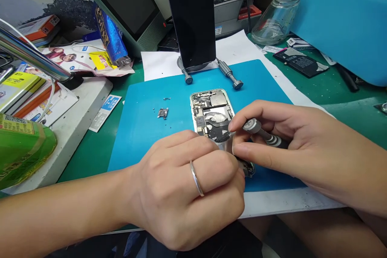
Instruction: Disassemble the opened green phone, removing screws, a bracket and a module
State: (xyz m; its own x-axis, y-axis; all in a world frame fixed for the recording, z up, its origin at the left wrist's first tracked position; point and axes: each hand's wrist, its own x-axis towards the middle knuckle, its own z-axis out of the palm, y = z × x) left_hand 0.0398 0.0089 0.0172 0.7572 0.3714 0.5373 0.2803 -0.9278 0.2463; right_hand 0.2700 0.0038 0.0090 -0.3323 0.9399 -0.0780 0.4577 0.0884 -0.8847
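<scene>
An opened smartphone (211, 119) lies on the blue work mat (136, 129), its circuit boards and inner parts exposed. My left hand (193, 189), with a ring on one finger, is curled into a closed grip over the phone's lower part. Its fingertips are hidden, so what it pinches cannot be seen. My right hand (290, 141) has a grey screwdriver (263, 132) tucked within its fingers, while thumb and forefinger reach the phone's right edge. A shiny pale patch (225, 145) shows between the two hands. Left of the phone sit a small module (163, 113) and several tiny screws.
Two grey screwdrivers (229, 74) lie at the mat's far edge, before a dark upright screen panel (193, 16). A loose battery (299, 62) and a glass jar (276, 18) are at the back right. A white stand base (72, 129) and a green container (24, 149) flank the left.
</scene>
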